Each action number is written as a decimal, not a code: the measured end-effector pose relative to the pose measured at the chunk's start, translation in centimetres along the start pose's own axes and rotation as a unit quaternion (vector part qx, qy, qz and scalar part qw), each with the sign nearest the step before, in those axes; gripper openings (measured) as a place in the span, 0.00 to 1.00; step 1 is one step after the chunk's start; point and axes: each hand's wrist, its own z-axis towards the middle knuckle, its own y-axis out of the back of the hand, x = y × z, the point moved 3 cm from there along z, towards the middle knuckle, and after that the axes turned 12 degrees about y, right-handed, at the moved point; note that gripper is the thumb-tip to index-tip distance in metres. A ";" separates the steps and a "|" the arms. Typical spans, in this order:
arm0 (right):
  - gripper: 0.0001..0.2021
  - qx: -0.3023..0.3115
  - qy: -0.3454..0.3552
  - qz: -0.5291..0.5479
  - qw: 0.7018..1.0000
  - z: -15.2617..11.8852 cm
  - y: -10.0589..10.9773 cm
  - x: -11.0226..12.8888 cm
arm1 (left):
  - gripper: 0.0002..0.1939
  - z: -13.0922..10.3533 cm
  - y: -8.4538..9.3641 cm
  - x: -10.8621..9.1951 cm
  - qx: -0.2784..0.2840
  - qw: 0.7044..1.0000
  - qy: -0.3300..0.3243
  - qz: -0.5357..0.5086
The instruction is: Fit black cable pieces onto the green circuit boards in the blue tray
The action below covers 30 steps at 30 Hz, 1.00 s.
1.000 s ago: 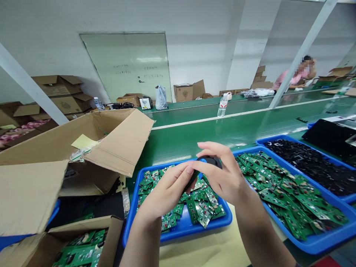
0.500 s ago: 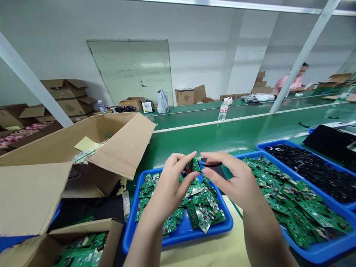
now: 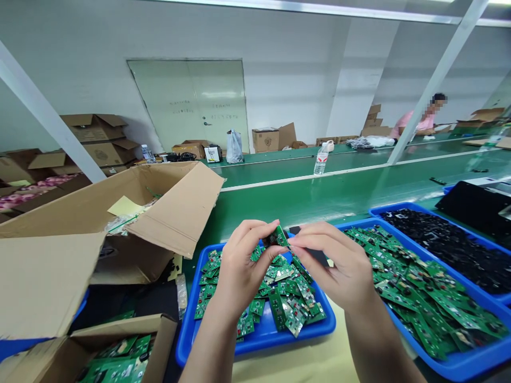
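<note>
My left hand (image 3: 243,260) is closed around a small green circuit board (image 3: 281,235), with thumb and fingers on its edges. Dark components show on the board's left face. At the board's right edge, my right hand (image 3: 337,260) pinches with thumb and index fingertip, touching the board. A thin black part (image 3: 294,230) peeks out above the right index finger; most of it is hidden by the fingers. Both hands are raised over a blue tray (image 3: 287,336) where many small green boards (image 3: 289,308) lie in a loose pile.
To the right stand a blue tray of longer green boards (image 3: 423,287) and a tray of black parts (image 3: 443,247). Open cardboard boxes (image 3: 175,223) crowd the left. A water bottle (image 3: 321,158) stands on the green bench. Across it, a person in pink (image 3: 423,123) sits.
My right thumb and index finger were apart, with a black part between them; now they are pinched together against the board's edge. My left hand still holds the board.
</note>
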 end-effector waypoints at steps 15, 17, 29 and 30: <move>0.09 0.037 0.018 0.000 0.999 -0.3 0.3 -0.1 | 0.11 -0.2 -0.6 0.5 0.027 0.993 0.058 -0.102; 0.09 0.087 0.019 0.018 0.996 -0.4 0.9 -0.1 | 0.12 -0.1 -0.4 0.7 0.013 0.992 0.064 -0.105; 0.10 0.029 -0.273 0.210 0.938 -1.3 1.5 -1.5 | 0.14 -0.2 -0.2 -0.1 -0.026 0.998 -0.057 -0.007; 0.12 0.053 -0.281 0.234 0.929 -1.3 0.9 -1.4 | 0.14 -0.2 -0.3 -0.3 -0.027 0.997 -0.070 0.005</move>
